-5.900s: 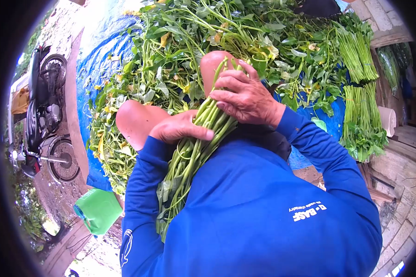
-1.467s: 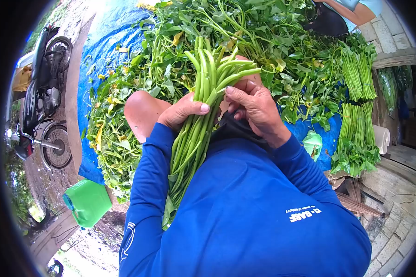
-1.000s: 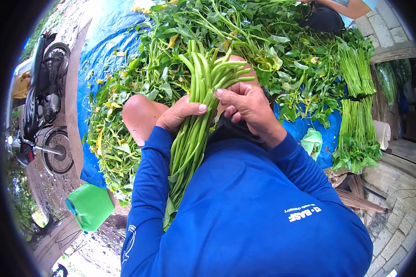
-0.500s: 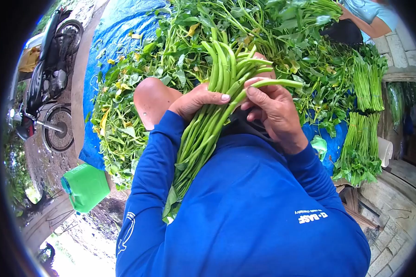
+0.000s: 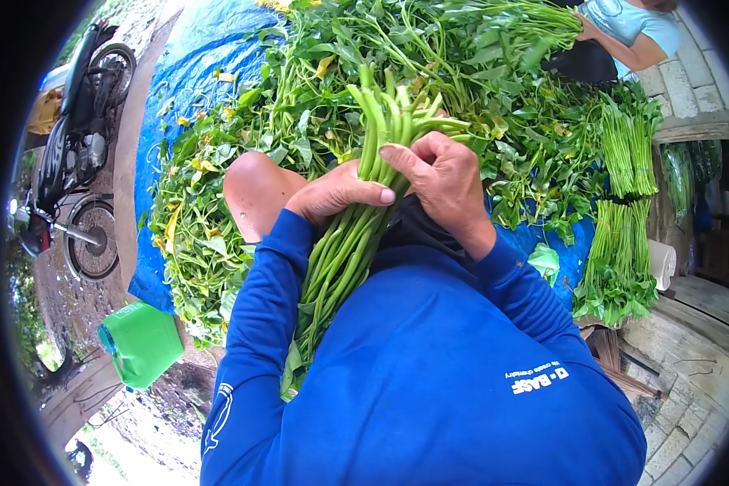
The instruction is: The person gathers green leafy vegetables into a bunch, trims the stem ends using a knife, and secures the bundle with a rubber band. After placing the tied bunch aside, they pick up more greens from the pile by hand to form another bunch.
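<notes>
A bundle of long green leafy-vegetable stems [image 5: 344, 243] lies slantwise in front of my body, cut ends up and leafy ends down by my left forearm. My left hand [image 5: 336, 193] is wrapped round its middle, thumb across the front. Higher up, my right hand [image 5: 445, 174] closes on the stems near their cut ends, thumb pressed on the front and the other fingers partly hidden behind. Around my knees spreads a large heap of loose leafy greens [image 5: 211, 211], with some yellow leaves among them.
Tied bundles of stems [image 5: 620, 243] lie at the right on a blue tarp [image 5: 190, 77]. Another person [image 5: 636, 36] holds greens at the top right. A green plastic container [image 5: 143, 344] and a motorcycle [image 5: 77, 154] stand on the left.
My right hand has moved inward and closed against the bundle. The single stem that it held out to the right now lies in among the others. The camera view has shifted slightly.
</notes>
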### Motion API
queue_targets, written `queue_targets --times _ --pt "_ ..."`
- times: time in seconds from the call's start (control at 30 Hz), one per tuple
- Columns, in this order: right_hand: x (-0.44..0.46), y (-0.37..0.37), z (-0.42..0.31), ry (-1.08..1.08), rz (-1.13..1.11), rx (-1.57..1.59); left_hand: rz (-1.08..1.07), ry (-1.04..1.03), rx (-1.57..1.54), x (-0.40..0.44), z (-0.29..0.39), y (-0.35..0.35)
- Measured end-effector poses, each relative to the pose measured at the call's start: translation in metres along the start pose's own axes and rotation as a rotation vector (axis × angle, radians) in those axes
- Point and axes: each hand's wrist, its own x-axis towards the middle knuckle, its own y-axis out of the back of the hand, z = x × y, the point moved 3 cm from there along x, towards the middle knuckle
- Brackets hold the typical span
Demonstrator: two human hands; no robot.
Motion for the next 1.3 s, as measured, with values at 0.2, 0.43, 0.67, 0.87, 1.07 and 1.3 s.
queue_targets --times 0.2,0.43,0.67,0.87,1.07,1.3 --pt "-0.018 0.027 0.003 -0.367 -0.196 0.365 0.142 -0.095 -0.019 -0.017 0.008 0.006" --pt "0.007 -0.021 0.009 -0.383 -0.399 0.906 -0.134 0.044 -0.1 0.002 -0.007 -0.005" --pt "0.014 -0.039 0.008 -0.108 -0.213 0.918 -0.048 0.061 -0.21 -0.011 -0.006 0.001" --pt "0.008 -0.031 0.003 -0.134 -0.06 0.97 0.388 -0.256 0.868 -0.017 0.031 -0.038" --pt "0.0 -0.028 -0.011 -0.113 -0.064 1.008 0.265 -0.249 0.5 -0.014 0.036 -0.057" --pt "0.017 -0.025 -0.025 0.099 -0.186 0.67 0.28 -0.05 0.207 -0.025 0.034 -0.047"
